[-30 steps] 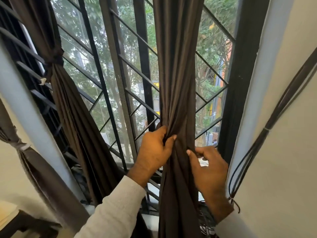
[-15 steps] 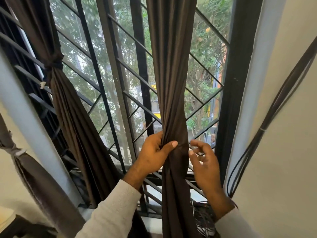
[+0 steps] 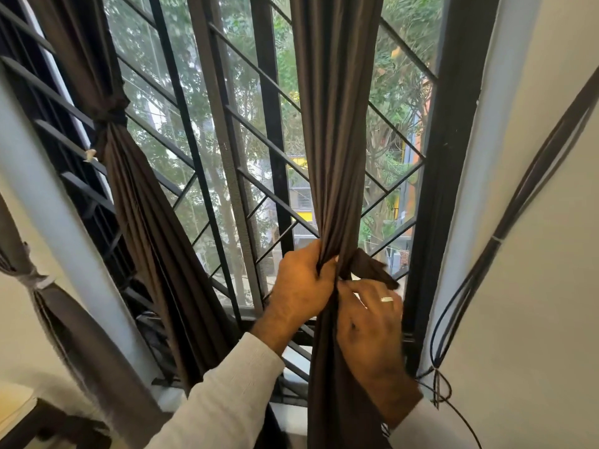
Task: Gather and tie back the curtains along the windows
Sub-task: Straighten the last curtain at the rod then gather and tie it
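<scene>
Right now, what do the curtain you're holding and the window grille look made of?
Curtain: dark brown woven cloth, slight sheen, falling in soft folds where the left hand grips it. Grille: looks like black-painted metal, with thin, straight, rigid bars.

Black-framed window (image 3: 453,157) with diagonal grille bars (image 3: 259,134), pale walls (image 3: 534,286), daylit trees outside

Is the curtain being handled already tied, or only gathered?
Only gathered: left hand grips the curtain; right hand works a loose strip.
</scene>
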The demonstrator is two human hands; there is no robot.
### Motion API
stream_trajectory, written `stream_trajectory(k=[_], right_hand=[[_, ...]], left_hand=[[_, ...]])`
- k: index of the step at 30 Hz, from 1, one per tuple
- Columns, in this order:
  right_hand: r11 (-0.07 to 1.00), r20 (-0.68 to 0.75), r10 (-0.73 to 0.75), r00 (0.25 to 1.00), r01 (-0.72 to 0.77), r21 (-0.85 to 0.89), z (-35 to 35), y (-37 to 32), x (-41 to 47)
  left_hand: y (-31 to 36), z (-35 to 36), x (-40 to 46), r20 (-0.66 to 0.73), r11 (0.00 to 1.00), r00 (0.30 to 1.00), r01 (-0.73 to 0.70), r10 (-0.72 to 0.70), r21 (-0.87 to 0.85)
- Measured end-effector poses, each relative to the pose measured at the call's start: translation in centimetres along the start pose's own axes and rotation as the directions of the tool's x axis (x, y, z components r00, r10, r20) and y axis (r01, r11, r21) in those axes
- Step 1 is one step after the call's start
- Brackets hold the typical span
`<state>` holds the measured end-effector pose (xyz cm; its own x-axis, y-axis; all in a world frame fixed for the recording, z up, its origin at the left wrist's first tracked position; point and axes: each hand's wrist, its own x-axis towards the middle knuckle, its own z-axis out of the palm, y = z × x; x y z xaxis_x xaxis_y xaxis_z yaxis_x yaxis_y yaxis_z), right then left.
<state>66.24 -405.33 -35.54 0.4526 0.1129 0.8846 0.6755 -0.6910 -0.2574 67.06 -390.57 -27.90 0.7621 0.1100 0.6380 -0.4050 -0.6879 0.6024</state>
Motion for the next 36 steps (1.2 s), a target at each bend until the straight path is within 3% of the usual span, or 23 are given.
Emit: stream_trajectory(k=[3, 5, 7, 9, 12, 15, 19, 21, 24, 26, 28, 30, 32, 34, 36], right_hand=[[1.000, 0.077, -0.009, 0.997, 0.011, -0.020, -0.5, 0.1, -0.4], [0.998, 0.136, -0.046, 0.990, 0.040, 0.051, -0.7, 0.6, -0.7], [0.982, 0.160, -0.010, 0.987, -0.021, 0.188, -1.1, 0.9, -0.8], [0.944, 0.089, 0.096, 0.991, -0.119, 0.308, -1.9, 0.5, -0.1], [0.903, -0.044, 0.274, 0.961, -0.242, 0.354, -2.8, -0.1, 2.3], [0.806, 0.073, 0.458, 0.886, -0.449, 0.386, -2.6, 0.6, 4.3], [0.696, 0.218, 0.547, 0.808, -0.584, 0.418, -1.7, 3.0, 6.0], [0.592, 0.327, 0.535, 0.779, -0.622, 0.513, -1.5, 4.4, 7.5], [0.449, 0.540, 0.351, 0.765, -0.643, 0.620, -1.6, 5.6, 9.9], [0.482, 0.581, 0.236, 0.779, -0.613, 0.626, -1.6, 5.6, 11.2], [0.607, 0.531, 0.230, 0.816, -0.547, 0.577, -1.5, 5.1, 11.9], [0.767, 0.352, 0.332, 0.875, -0.468, 0.440, -1.5, 4.5, 11.8], [0.850, 0.154, 0.388, 0.909, -0.417, 0.321, -1.6, 4.2, 10.9], [0.864, 0.064, 0.402, 0.914, -0.401, 0.305, -1.9, 3.5, 9.8], [0.807, 0.070, 0.460, 0.885, -0.450, 0.382, -2.3, 2.4, 8.9]], left_hand=[[0.1, -0.3, -0.1, 0.127, 0.975, 0.992, 0.044, -0.016, -0.216], [-0.2, -0.8, 0.0, 0.172, 0.981, 0.985, 0.041, -0.008, -0.189], [-0.7, -1.1, 0.2, 0.141, 0.994, 0.990, 0.007, 0.010, -0.114], [-0.5, -1.1, 0.1, 0.075, 0.995, 0.997, 0.001, 0.007, -0.101], [0.8, -1.0, -0.4, 0.002, 0.997, 0.999, -0.050, 0.050, -0.054], [1.2, -0.8, -0.5, -0.005, 0.996, 0.996, -0.084, 0.085, 0.035], [1.3, -0.9, -0.3, 0.012, 0.998, 0.999, -0.043, 0.042, 0.045], [1.0, -1.1, -0.2, 0.049, 1.000, 0.999, 0.002, -0.003, 0.016], [1.1, -1.9, 0.1, 0.142, 0.994, 0.987, 0.084, -0.074, -0.070], [1.4, -2.3, 0.4, 0.176, 0.990, 0.979, 0.117, -0.103, -0.074], [1.5, -2.4, 0.7, 0.142, 0.994, 0.984, 0.107, -0.105, -0.004], [1.6, -2.3, 0.8, 0.055, 0.990, 0.994, 0.087, -0.094, 0.110], [2.1, -2.2, 0.5, -0.069, 0.975, 0.991, 0.129, -0.118, 0.183], [2.3, -1.8, 0.0, -0.165, 0.973, 0.979, 0.148, -0.119, 0.179], [2.2, -1.4, -0.4, -0.211, 0.972, 0.973, 0.139, -0.098, 0.190]])
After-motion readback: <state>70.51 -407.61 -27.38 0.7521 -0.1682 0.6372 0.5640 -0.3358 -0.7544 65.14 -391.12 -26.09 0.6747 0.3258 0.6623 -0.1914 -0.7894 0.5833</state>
